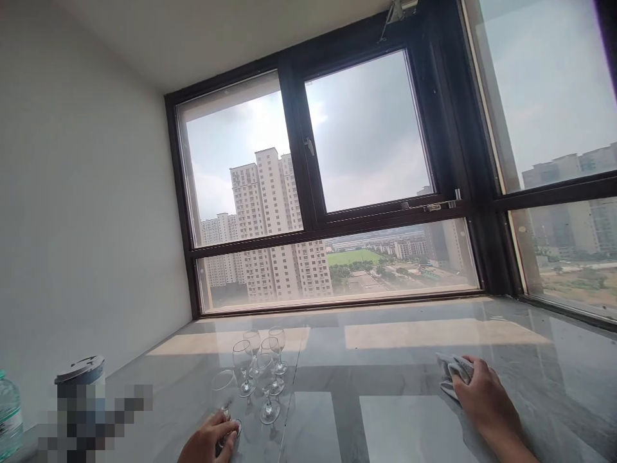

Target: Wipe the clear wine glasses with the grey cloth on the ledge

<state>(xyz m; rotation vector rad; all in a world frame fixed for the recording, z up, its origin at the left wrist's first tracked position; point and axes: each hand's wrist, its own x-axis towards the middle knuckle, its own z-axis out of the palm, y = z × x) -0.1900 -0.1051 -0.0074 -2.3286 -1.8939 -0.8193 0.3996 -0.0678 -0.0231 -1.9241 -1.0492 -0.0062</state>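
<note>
My left hand [208,441] is low in the picture, its fingers closed around the stem and foot of a clear wine glass [224,382]. That glass stands upright, nearest to me. Just beyond and to its right, several more stemmed glasses [266,372] are grouped upright on the glossy grey marble surface [313,418]. Off to the right, my right hand [486,397] is closed on a crumpled light grey cloth [454,373], which touches the surface. Part of the cloth is hidden under my fingers.
At the left stand a dark-lidded container [80,373], partly blurred out, and a greenish plastic bottle [9,411] cut off by the frame. A white wall [96,212] bounds the left side. Dark-framed windows [301,233] rise behind the surface and continue along the right.
</note>
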